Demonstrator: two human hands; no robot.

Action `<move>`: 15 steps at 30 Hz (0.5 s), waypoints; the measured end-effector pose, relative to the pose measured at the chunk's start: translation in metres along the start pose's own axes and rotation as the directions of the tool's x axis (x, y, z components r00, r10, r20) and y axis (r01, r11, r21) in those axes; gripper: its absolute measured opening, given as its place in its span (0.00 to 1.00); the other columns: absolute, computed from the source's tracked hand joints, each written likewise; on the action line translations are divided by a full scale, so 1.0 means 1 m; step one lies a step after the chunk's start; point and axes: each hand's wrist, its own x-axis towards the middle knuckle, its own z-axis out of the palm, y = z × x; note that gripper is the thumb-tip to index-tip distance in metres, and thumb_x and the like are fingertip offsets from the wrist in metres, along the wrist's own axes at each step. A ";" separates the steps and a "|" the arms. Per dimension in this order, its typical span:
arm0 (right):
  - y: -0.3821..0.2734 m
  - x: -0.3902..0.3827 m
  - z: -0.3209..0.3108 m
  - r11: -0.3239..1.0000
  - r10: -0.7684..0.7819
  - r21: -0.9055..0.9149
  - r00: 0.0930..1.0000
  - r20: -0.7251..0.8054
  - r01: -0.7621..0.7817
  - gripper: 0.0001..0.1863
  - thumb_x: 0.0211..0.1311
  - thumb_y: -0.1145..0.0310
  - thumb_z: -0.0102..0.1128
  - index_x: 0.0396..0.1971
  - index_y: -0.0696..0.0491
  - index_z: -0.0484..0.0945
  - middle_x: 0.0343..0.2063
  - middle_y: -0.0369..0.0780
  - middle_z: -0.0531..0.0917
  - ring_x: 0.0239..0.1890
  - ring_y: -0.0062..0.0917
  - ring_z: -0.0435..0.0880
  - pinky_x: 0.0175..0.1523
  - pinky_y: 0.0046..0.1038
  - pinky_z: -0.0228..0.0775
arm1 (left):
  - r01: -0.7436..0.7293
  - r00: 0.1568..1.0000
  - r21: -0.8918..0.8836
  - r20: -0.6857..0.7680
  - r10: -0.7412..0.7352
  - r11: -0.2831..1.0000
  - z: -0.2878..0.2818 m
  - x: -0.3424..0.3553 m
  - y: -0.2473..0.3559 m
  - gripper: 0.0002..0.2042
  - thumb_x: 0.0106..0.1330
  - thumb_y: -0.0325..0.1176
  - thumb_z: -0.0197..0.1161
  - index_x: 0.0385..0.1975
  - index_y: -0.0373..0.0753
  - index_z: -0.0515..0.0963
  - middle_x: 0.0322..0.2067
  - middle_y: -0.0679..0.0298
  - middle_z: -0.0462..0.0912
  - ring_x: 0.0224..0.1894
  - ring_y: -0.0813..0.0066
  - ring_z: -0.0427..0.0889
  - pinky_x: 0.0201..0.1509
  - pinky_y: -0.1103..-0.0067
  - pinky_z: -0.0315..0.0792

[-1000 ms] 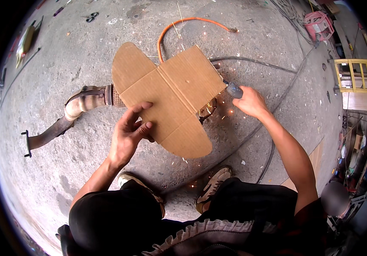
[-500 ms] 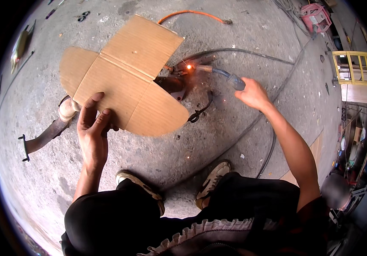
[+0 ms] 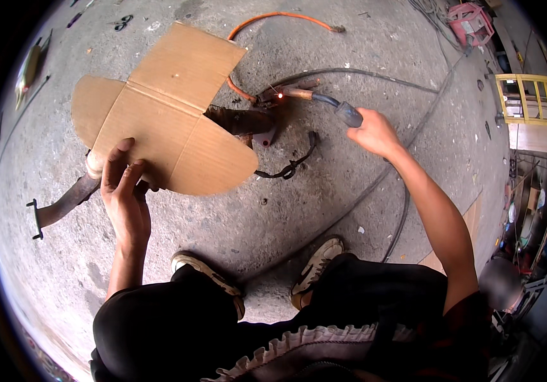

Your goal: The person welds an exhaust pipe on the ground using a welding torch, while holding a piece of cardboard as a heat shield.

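Observation:
My left hand [image 3: 127, 194] grips the lower edge of a cut, creased sheet of brown cardboard [image 3: 159, 127], thumb and fingers closed on it. Behind the sheet lies a rusty metal pipe [image 3: 64, 200], partly hidden; its far-right end carries a flange [image 3: 264, 135]. In my right hand [image 3: 378, 135] is a welding torch [image 3: 348, 114], with the fingers wrapped round its dark handle. The torch's copper-coloured nozzle [image 3: 299, 93] points left. Just off its tip a small red-orange spot glows on the metal by the flanged end.
An orange hose [image 3: 280, 14] curves behind the cardboard. Black cables [image 3: 375, 77] cross the concrete floor. A twisted dark rod [image 3: 289, 170] lies near the flange. Scissors [image 3: 122, 23] are at the far left, a pink-red machine [image 3: 470, 25] at the far right, near a yellow rack [image 3: 534, 102].
The cardboard and my left hand have shifted left, uncovering more of the pipe. The bright glow and smoke at the nozzle have shrunk to a small red spot; the torch moved slightly left.

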 end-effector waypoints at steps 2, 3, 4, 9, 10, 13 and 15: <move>0.000 0.003 0.003 1.000 -0.016 0.001 1.000 -0.011 0.016 0.13 0.46 0.67 0.59 0.32 0.57 0.77 0.20 0.42 0.80 0.25 0.29 0.80 0.33 0.33 0.69 | -0.010 1.000 0.003 -0.015 0.010 1.000 -0.006 0.001 -0.001 0.17 0.63 0.21 0.56 0.53 0.36 0.75 0.44 0.68 0.78 0.35 0.84 0.74 0.33 0.85 0.67; 0.000 0.003 0.004 1.000 -0.011 -0.003 1.000 -0.011 0.011 0.13 0.46 0.67 0.59 0.32 0.57 0.77 0.21 0.42 0.80 0.25 0.30 0.80 0.34 0.33 0.70 | -0.011 0.999 0.004 -0.038 0.012 1.000 -0.007 0.001 -0.002 0.17 0.63 0.22 0.56 0.52 0.36 0.75 0.44 0.68 0.78 0.35 0.84 0.74 0.33 0.84 0.67; 0.000 0.003 0.004 1.000 -0.006 -0.007 1.000 -0.011 0.006 0.13 0.46 0.67 0.59 0.32 0.57 0.77 0.21 0.42 0.80 0.25 0.30 0.80 0.34 0.33 0.70 | -0.013 0.998 0.006 -0.061 0.013 1.000 -0.007 0.001 -0.003 0.17 0.63 0.22 0.55 0.52 0.36 0.75 0.44 0.67 0.78 0.35 0.83 0.74 0.33 0.84 0.67; -0.003 0.004 0.003 0.998 0.050 0.026 0.999 0.020 -0.051 0.13 0.46 0.66 0.59 0.32 0.57 0.78 0.22 0.42 0.81 0.26 0.30 0.80 0.34 0.33 0.70 | -0.059 0.993 -0.001 -0.104 0.058 0.998 -0.009 0.002 0.002 0.16 0.63 0.22 0.54 0.50 0.35 0.75 0.43 0.65 0.77 0.34 0.80 0.75 0.31 0.82 0.68; -0.002 0.004 0.003 0.998 0.059 0.030 0.998 0.021 -0.060 0.13 0.46 0.66 0.59 0.33 0.57 0.78 0.22 0.42 0.81 0.26 0.30 0.80 0.34 0.33 0.70 | -0.062 0.992 -0.001 -0.111 0.062 0.998 -0.009 0.002 0.002 0.15 0.63 0.21 0.54 0.50 0.34 0.75 0.43 0.64 0.77 0.34 0.80 0.75 0.31 0.81 0.68; -0.002 0.004 0.002 0.999 0.032 0.002 0.999 0.015 -0.032 0.13 0.48 0.64 0.59 0.33 0.55 0.77 0.25 0.43 0.82 0.32 0.35 0.83 0.39 0.36 0.72 | -0.065 0.989 0.022 -0.131 0.067 0.998 -0.012 0.002 0.002 0.15 0.62 0.21 0.54 0.50 0.33 0.75 0.42 0.64 0.77 0.33 0.79 0.75 0.30 0.81 0.68; 0.000 0.005 0.003 1.000 0.009 -0.016 1.000 0.012 -0.009 0.13 0.48 0.63 0.60 0.33 0.54 0.77 0.27 0.43 0.83 0.35 0.37 0.84 0.42 0.37 0.73 | -0.062 0.990 0.016 -0.124 0.063 0.998 -0.014 0.002 0.001 0.16 0.62 0.21 0.54 0.50 0.33 0.75 0.43 0.63 0.76 0.33 0.79 0.75 0.30 0.81 0.68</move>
